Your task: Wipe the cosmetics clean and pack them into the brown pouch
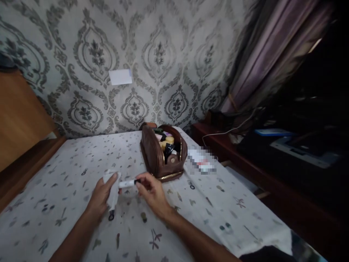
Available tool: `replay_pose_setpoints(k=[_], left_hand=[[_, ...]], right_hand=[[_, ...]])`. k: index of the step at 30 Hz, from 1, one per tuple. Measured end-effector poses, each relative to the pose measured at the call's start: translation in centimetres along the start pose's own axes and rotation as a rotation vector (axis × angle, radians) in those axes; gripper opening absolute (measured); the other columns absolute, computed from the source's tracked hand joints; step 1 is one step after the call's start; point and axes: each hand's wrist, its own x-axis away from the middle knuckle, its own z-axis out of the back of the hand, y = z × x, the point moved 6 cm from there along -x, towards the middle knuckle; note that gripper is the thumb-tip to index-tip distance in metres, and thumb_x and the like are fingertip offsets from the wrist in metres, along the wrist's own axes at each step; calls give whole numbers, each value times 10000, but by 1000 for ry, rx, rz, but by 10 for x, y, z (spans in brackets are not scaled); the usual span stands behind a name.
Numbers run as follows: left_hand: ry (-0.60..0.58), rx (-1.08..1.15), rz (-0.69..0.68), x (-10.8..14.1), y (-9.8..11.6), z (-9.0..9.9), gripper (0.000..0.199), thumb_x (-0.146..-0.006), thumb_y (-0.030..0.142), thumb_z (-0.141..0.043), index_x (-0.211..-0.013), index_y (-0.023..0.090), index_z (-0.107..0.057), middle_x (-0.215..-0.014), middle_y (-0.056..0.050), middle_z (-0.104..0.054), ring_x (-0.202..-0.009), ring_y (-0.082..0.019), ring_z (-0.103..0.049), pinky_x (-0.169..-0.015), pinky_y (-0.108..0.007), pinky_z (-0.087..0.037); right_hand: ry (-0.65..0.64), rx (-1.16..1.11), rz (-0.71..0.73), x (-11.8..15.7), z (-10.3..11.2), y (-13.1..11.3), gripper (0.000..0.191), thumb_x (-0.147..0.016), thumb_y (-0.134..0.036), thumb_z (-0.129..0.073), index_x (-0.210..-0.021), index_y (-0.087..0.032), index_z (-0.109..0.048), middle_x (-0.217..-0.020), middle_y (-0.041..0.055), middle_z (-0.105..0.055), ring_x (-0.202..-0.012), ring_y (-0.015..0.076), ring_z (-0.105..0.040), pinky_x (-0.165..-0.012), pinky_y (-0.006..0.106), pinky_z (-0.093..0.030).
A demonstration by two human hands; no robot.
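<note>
Near the middle of the patterned white cloth, my left hand [102,193] is closed on a crumpled white tissue [112,189], its thumb pressed on top. My right hand [152,191] pinches the dark end of a slim white tube [127,183] between thumb and fingers. The tube lies level, and its left end meets the tissue. Just behind my right hand stands an open brown bag [154,156] with gold zip edges. Inside it are yellow, black and other small items [169,145], partly hidden by the bag's sides.
A blurred-out white packet [203,162] lies right of the bag. The cloth-covered surface [81,156] reaches the patterned wall [136,54]. A wooden board [21,116] rises at the left. On the right are a dark red desk [218,140], a white cable [231,130] and a blue item [272,133].
</note>
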Motion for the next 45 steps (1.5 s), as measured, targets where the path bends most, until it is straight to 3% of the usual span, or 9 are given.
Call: replay_pose_setpoints(k=[7, 12, 17, 23, 26, 30, 33, 38, 45], left_hand=[[64, 195, 121, 5, 0, -1, 432, -545, 346, -893, -889, 173, -698, -573, 26, -658, -459, -115, -583, -439, -193, -493], [103, 157, 108, 1, -1, 2, 403, -605, 338, -866, -955, 212, -712, -652, -2, -695, -498, -152, -625, -439, -234, -524], [98, 99, 127, -6, 8, -13, 410, -585, 441, -880, -872, 194, -723, -675, -46, -718, -524, -204, -650, -458, -299, -555], [64, 34, -48, -9, 58, -57, 572, -505, 504, -902, -929, 162, -725, -577, 14, -644, -494, -160, -596, -449, -239, -499], [-21, -33, -114, -17, 85, -89, 672, -513, 550, -881, -1026, 145, -727, -599, 10, -650, -508, -153, -591, -449, -227, -473], [-145, -40, -303, -41, 122, -133, 665, -476, 507, -904, -990, 128, -717, -673, -12, -686, -561, -148, -618, -532, -231, -504], [-239, -66, -400, -68, 143, -164, 574, -484, 477, -897, -896, 125, -710, -691, -25, -696, -587, -150, -621, -570, -241, -504], [-348, -242, -447, -112, 159, -204, 492, -498, 444, -861, -842, 123, -715, -688, -24, -688, -586, -136, -573, -539, -221, -425], [-418, -502, -563, -143, 159, -228, 349, -562, 450, -753, -716, 141, -699, -576, 15, -604, -522, -124, -479, -500, -222, -347]], right_hand=[[15, 118, 0, 6, 0, -8, 88, -811, -236, -648, -883, -217, -693, -717, -27, -592, -664, 128, -540, -599, 232, -397], [-37, 244, 236, 16, 4, -26, 115, -847, -236, -640, -950, -218, -690, -793, 1, -636, -682, 136, -594, -629, 233, -450], [-101, 392, 428, 19, 18, -44, 148, -863, -217, -645, -1008, -222, -673, -877, 40, -672, -754, 164, -641, -710, 262, -495], [-36, 489, 445, 7, 54, -73, 132, -909, -201, -613, -1030, -238, -652, -908, 40, -689, -738, 150, -645, -664, 246, -490], [36, 561, 470, -4, 75, -86, 94, -931, -224, -601, -1014, -245, -643, -901, 39, -701, -771, 166, -656, -682, 267, -494], [160, 681, 532, -29, 106, -103, 89, -922, -193, -588, -981, -245, -628, -870, 29, -690, -801, 179, -650, -718, 285, -485], [230, 805, 483, -57, 130, -108, 87, -890, -160, -619, -940, -232, -621, -879, 26, -678, -823, 183, -629, -736, 290, -460], [269, 1039, 378, -96, 160, -109, 95, -846, -157, -666, -902, -225, -630, -803, 7, -617, -827, 195, -563, -758, 303, -397], [246, 1130, 381, -112, 169, -99, 62, -848, -168, -667, -857, -216, -628, -772, 2, -601, -813, 191, -529, -804, 323, -347]])
